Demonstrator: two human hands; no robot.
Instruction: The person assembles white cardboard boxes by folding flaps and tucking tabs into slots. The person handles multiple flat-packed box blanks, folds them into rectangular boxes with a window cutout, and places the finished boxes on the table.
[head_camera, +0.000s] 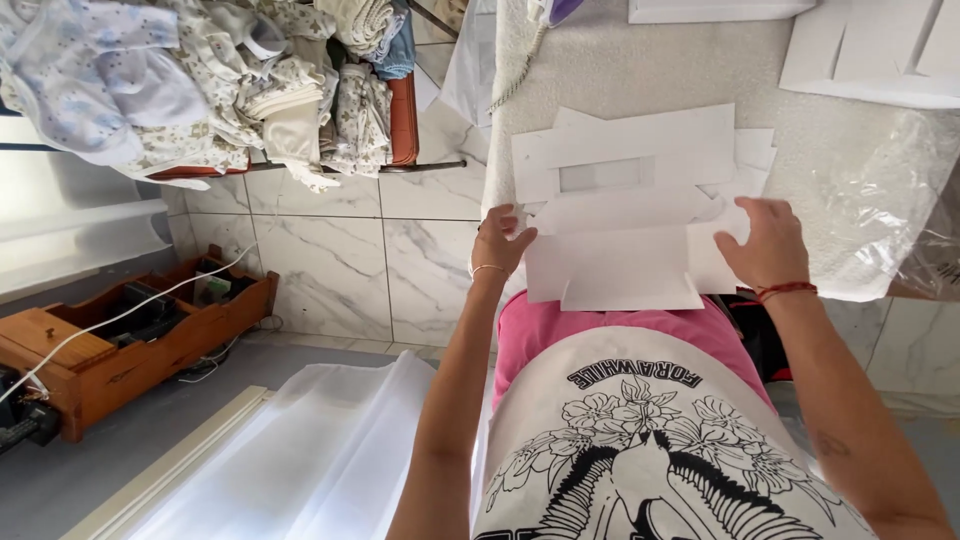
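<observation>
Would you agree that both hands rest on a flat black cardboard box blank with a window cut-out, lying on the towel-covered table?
Not quite: the head view shows the box blank is white, not black. The rest holds: the left hand and right hand both rest on its edges, it has a window cut-out, and it lies flat on the towel-covered table.

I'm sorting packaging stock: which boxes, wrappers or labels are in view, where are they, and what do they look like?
Flat white carton blank with a rectangular window: on the cloth-covered table, left hand and right hand at its edges.
More white flat cartons: top right, stacked.
Clear plastic wrap: right edge, crumpled.
No labels or screens visible.
</observation>
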